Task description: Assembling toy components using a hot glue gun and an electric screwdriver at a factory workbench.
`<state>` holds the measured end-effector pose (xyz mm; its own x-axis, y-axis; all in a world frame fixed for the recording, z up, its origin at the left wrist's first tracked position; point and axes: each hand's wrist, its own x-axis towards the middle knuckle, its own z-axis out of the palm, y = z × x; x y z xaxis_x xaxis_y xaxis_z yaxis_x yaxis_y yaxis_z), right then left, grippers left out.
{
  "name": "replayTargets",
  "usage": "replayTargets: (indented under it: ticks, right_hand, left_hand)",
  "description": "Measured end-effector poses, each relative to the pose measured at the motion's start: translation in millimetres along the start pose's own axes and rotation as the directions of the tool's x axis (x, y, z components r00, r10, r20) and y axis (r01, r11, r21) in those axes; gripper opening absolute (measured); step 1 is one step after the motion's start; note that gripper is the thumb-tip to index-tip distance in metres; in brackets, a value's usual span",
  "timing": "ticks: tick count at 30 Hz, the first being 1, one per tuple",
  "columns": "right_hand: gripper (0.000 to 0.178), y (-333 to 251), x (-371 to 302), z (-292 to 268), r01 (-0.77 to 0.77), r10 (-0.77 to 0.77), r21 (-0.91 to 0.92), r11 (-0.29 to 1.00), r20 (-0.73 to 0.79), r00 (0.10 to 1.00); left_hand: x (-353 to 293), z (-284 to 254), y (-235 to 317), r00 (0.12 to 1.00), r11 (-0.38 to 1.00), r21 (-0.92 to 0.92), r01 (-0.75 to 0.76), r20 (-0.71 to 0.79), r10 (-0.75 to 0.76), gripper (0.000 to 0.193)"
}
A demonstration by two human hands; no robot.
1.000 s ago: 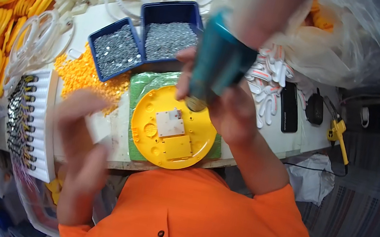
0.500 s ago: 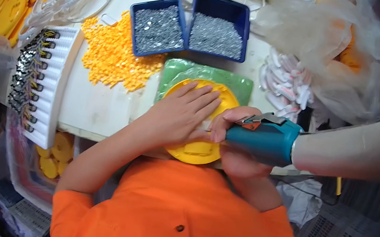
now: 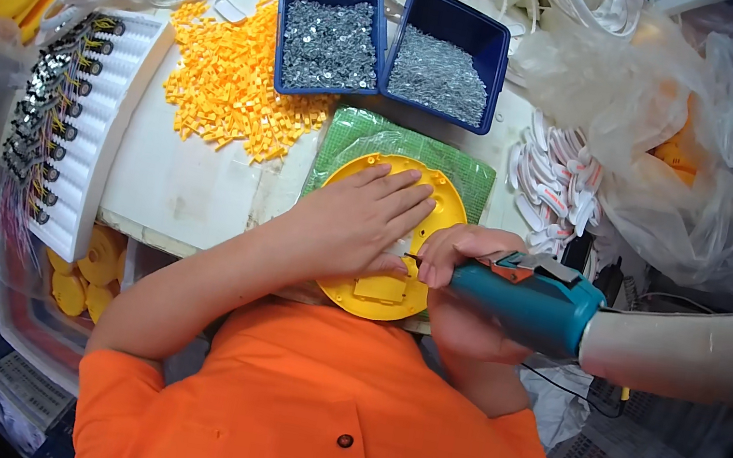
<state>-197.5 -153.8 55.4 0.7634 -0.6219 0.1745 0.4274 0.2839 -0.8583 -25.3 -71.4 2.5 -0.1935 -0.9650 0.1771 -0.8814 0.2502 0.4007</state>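
At the left, a white ridged rack (image 3: 116,136) of wired parts stands near a loose heap of small orange pieces (image 3: 235,83). A blue tray (image 3: 327,92) of small metal pieces comes next, on the far side. Nearer, the left hand (image 3: 359,218) lies flat, palm down and fingers slightly spread, on a round yellow disc (image 3: 442,208) that rests on a green mat (image 3: 411,144) at the table's near edge. A second blue tray (image 3: 462,22), holding thin metal pieces, stands beyond. To the right, the right hand (image 3: 468,291) is wrapped around a teal power tool (image 3: 524,306), its tip pointing left over the disc beside the left thumb; whether it touches cannot be told. The step in hand looks like fastening. The next move seems to call for a steady disc and a well-seated tip. Farther right lie white pieces (image 3: 556,184).
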Motion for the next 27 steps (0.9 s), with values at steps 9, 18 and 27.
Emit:
replayTargets:
  ticks: [9,18,27]
  right_hand:
    - [0.083,2.9,-7.1,-4.5,-0.044,0.053,-0.143,0.989,0.063,0.997]
    - [0.103,-12.1,41.4,-10.3,0.209,-0.205,-0.031,0.977,0.105,0.973]
    - [0.106,6.8,56.4,-10.5,0.223,-0.222,0.0,0.975,0.117,0.968]
  left_hand:
    - [0.2,10.7,-1.9,0.998,0.999,0.042,-0.009,-0.063,0.012,0.075]
    - [-11.2,-32.1,2.8,0.996,0.984,-0.176,0.017,-0.086,-0.033,0.071]
    - [-66.5,-8.1,15.2,0.98,0.998,-0.04,0.056,-0.189,-0.062,0.052]
